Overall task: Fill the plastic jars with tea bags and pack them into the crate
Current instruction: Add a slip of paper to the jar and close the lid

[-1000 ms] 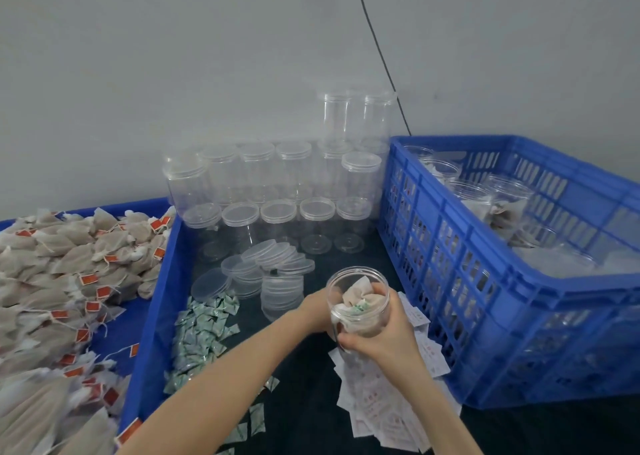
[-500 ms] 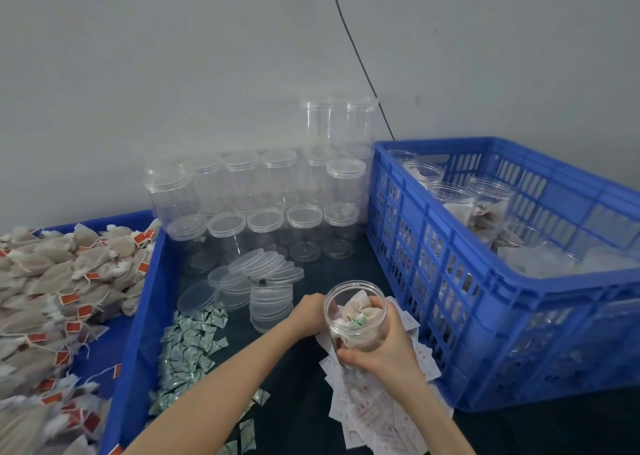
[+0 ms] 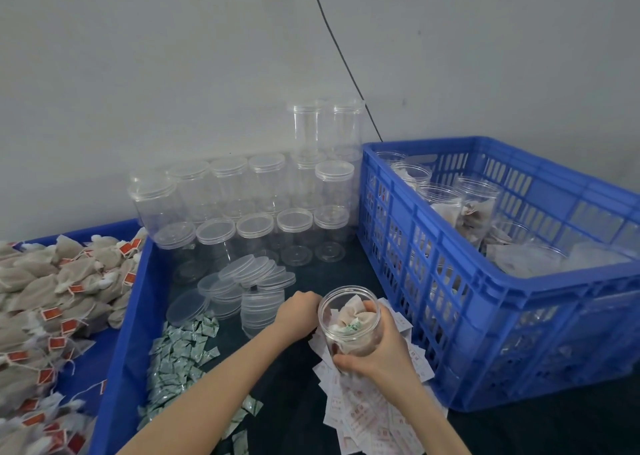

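progress: several filled jars sit in the blue slatted plastic crate, plenty empties left | right hand wrapped round the lidless clear plastic jar of tea bags above the dark table | left hand curled against its side, grip unclear | needs lid

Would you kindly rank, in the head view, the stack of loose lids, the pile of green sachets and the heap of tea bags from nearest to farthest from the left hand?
1. Stack of loose lids, just beside the left hand.
2. Green sachets, lower left.
3. Tea bags, far left in the blue tray.
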Demonstrator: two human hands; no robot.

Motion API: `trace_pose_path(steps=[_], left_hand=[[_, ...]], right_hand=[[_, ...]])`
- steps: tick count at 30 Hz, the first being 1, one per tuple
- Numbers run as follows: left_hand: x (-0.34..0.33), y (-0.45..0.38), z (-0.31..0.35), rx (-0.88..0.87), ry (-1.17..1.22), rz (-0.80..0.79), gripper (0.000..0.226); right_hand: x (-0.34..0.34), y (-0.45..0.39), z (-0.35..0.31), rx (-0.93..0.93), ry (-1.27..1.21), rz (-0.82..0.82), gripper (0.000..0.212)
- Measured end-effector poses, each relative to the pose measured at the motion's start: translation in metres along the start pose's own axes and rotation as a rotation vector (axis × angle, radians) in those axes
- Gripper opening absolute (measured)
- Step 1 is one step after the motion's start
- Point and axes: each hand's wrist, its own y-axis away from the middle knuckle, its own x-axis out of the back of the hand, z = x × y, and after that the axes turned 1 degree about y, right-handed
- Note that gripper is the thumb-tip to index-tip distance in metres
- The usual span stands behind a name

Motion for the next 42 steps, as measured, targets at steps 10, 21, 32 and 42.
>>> trace_pose_path(steps=[10,21,32,42], left_hand=[[0.057,0.006,0.0,-0.056,0.448,0.199,0.008],[0.12,0.042,0.04,-0.266,0.429,0.035,0.009],[0.119,0.048,0.038,-0.377,0.593,0.103,0.037],[0.125,0.056,0.049,-0.398,1.044,-0.044,0.081]], right_hand=[[0.003,-0.006,0.003,-0.022,0.001,-0.008,0.081],[-0.003,-0.011,-0.001,-0.019,-0.024,0.0,0.082],[0.001,-0.027,-0.027,-0.046,-0.055,0.047,0.086],[0.023,-0.038,-0.101,0.132,-0.151,0.011,0.082]])
